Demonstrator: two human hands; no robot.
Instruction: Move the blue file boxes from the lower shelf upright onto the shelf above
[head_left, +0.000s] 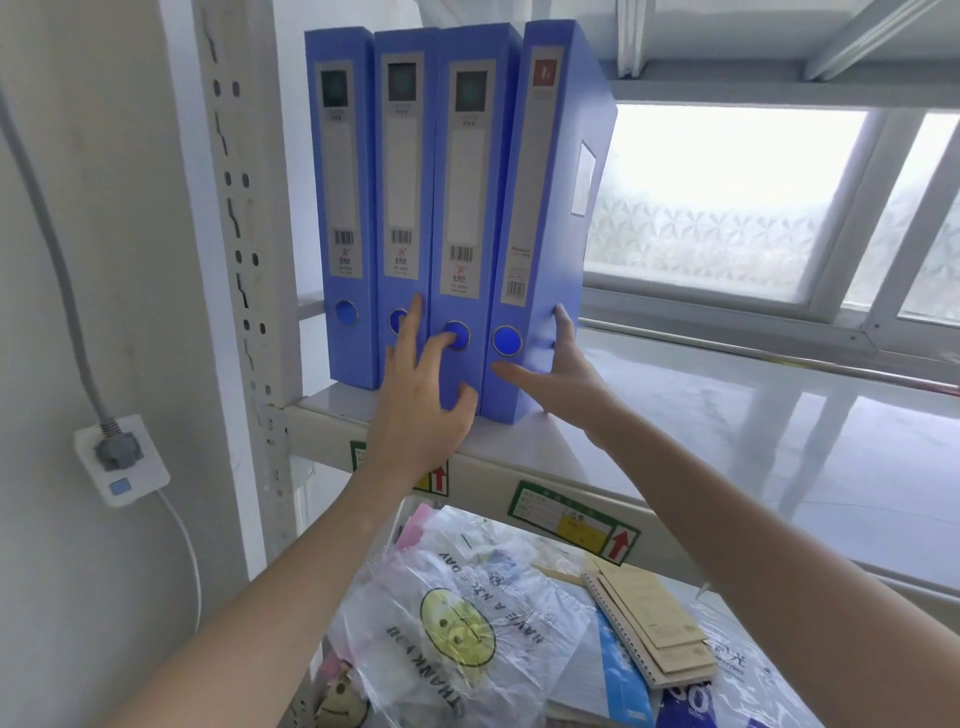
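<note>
Several blue file boxes stand upright in a row at the left end of the upper shelf (701, 415). My left hand (421, 410) is spread flat against the spines of the second box (402, 171) and third box (465, 171), fingers apart. My right hand (558, 376) cups the lower right side of the rightmost box (550, 218), thumb across its spine and fingers on its side face. That box leans slightly left against the others. The leftmost box (343, 208) is untouched.
The white shelf post (244, 260) rises left of the boxes. The lower shelf holds a smiley plastic bag (457, 618), spiral notebooks (649, 629) and papers. A wall socket with plug (120, 457) sits left. A frosted window (727, 208) is behind the shelf.
</note>
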